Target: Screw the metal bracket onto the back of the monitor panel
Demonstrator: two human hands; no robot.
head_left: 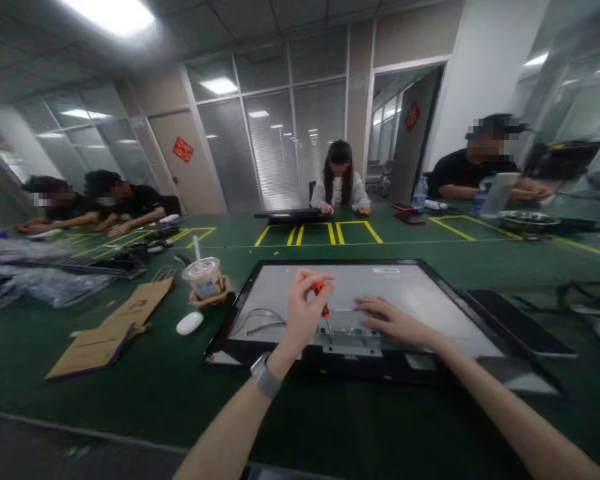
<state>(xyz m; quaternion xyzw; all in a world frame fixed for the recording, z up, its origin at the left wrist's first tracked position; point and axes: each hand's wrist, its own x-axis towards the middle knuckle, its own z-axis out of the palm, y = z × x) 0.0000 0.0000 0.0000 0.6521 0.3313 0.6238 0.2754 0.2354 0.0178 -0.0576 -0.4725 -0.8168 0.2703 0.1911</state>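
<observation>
A flat display panel [420, 293] with a black frame and a grey back lies on the green table in front of me. My left hand [304, 303] is closed around the orange handle of a screwdriver [323, 293], whose thin shaft points down at a metal bracket [353, 341] near the panel's front edge. Fingers stretched out, my right hand [393, 320] rests over the panel beside the bracket and grips nothing. Thin wires [265, 320] run across the panel left of my left hand.
Left of the panel are a drink cup [203, 277] in a carton holder, a white mouse-shaped object [189, 323] and a brown paper bag [115, 320]. A dark slab [520, 320] lies to the right. Several people sit around the table [145, 407], one directly opposite with another dark panel.
</observation>
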